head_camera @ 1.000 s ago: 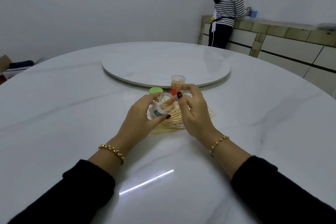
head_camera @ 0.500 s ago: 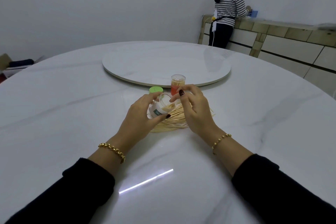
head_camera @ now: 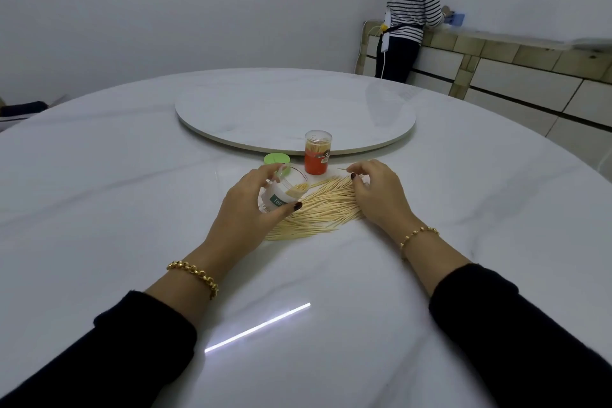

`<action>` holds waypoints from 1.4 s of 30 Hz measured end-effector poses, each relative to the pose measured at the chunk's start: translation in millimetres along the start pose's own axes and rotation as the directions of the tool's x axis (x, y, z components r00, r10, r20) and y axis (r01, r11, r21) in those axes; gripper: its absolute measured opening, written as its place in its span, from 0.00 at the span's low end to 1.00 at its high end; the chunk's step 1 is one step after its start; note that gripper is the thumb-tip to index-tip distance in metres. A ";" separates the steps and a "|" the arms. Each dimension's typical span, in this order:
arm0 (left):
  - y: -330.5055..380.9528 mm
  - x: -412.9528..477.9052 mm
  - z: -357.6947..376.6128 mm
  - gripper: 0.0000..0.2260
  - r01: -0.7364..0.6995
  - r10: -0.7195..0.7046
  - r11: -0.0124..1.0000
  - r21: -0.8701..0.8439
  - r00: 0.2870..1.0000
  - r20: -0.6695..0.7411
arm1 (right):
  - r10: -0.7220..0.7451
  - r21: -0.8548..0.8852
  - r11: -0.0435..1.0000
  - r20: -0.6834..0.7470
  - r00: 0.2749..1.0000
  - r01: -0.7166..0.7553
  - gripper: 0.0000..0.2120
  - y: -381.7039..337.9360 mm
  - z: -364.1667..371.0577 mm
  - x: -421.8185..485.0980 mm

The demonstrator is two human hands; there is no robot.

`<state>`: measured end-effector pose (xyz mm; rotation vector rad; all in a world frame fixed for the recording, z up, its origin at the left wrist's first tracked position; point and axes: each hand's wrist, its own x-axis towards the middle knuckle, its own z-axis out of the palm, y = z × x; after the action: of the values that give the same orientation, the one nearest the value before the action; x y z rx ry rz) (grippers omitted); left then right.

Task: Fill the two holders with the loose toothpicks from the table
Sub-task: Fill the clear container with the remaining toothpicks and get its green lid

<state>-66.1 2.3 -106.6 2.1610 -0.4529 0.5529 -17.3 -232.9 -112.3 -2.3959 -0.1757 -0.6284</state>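
Note:
My left hand (head_camera: 246, 209) grips a clear holder with a green label (head_camera: 281, 195), tilted with its mouth toward the right and a few toothpicks inside. A fan of loose toothpicks (head_camera: 323, 209) lies on the white table just right of it. My right hand (head_camera: 377, 192) rests on the pile's right side, fingers curled, with one toothpick pinched at its fingertips. A second holder with a red label (head_camera: 318, 152) stands upright behind the pile, packed with toothpicks, its top open. A green lid (head_camera: 277, 159) lies to its left.
A round turntable (head_camera: 294, 113) sits at the table's middle, just behind the red holder. A person in a striped top (head_camera: 412, 13) stands at a tiled counter (head_camera: 516, 56) at the far right, back turned.
My right hand has left the clear holder's mouth and dropped right onto the toothpick pile. My left hand keeps the holder tilted in about the same place.

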 end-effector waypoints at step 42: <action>-2.7 1.3 -2.5 0.27 0.026 -0.026 1.000 -0.015 1.000 0.008 | -0.204 0.105 0.972 -0.063 0.977 0.210 0.08 -29.6 -2.2 -2.2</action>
<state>-64.2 5.7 -106.3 2.1526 -0.4305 0.5256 -28.2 -211.1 -95.4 -2.2692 -0.4321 -0.7549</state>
